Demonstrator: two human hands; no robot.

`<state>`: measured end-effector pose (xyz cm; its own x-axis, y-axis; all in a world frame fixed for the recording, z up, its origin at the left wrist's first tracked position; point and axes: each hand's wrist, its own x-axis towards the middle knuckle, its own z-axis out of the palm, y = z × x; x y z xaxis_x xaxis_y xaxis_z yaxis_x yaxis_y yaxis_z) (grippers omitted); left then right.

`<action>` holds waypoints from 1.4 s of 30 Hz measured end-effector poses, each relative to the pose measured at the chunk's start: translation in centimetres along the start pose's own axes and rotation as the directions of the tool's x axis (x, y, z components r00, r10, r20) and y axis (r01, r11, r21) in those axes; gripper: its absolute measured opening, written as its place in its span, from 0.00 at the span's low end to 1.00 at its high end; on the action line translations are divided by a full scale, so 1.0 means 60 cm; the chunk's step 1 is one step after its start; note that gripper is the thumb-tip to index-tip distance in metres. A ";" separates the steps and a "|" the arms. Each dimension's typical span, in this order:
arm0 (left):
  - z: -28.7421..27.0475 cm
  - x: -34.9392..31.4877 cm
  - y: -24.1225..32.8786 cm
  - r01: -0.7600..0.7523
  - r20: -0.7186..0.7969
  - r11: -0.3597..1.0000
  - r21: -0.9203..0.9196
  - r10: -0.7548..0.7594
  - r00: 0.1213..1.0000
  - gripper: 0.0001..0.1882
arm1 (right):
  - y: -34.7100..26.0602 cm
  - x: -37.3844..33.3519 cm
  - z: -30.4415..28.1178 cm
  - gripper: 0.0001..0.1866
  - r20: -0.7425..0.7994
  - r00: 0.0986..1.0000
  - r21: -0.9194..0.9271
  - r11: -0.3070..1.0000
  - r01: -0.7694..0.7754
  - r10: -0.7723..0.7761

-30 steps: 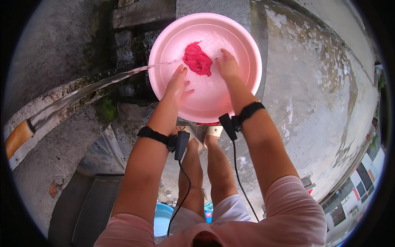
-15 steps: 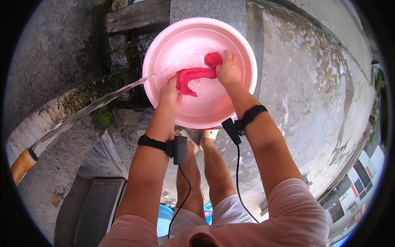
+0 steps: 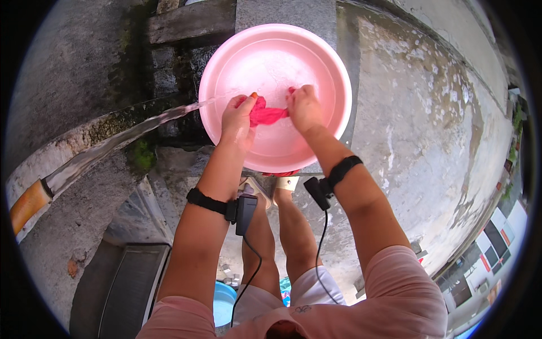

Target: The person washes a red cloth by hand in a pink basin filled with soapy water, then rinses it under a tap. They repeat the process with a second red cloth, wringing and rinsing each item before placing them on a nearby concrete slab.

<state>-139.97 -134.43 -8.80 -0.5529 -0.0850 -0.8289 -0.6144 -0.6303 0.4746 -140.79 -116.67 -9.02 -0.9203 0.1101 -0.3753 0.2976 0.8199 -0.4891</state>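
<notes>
Cloth [image 3: 270, 116], red, is extending midway between left and right edges of pink basin [image 3: 341, 85]; left hand [image 3: 237, 116] is pinching one end, right hand [image 3: 306, 110] is gripping the other. Likely handling soft, slippery, water-heavy; bunched ends are offering purchase.

round pink plastic basin [image 3: 336, 93] is smooth and glossy, bunched red cloth [image 3: 270, 116] is creased, soft-looking fabric. grey concrete paving [image 3: 418, 124] is rough, matt, patchy. black arm straps [image 3: 206, 201] look matt and woven, orange tubular hose end [image 3: 30, 204] smooth.
</notes>
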 end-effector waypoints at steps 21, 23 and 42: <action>-0.006 -0.002 -0.024 0.011 0.103 1.000 0.013 -0.012 0.995 0.16 | 0.019 0.000 0.019 0.13 0.107 0.994 -0.026 0.999 0.020 -0.017; 0.007 -0.007 -0.022 0.163 -0.126 0.977 0.140 -0.146 0.981 0.19 | 0.053 0.036 0.027 0.21 -0.231 0.961 0.093 0.987 -0.135 0.153; 0.009 0.019 -0.018 0.234 -0.124 0.963 0.131 -0.218 0.968 0.22 | 0.065 0.064 0.054 0.15 -0.293 0.954 -0.030 0.998 0.059 -0.065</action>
<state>-140.26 -133.44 -10.08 -0.3313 -0.0407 -0.9426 -0.7952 -0.5256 0.3022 -142.34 -114.86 -14.94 -0.9717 0.2162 -0.0956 0.2351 0.8416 -0.4862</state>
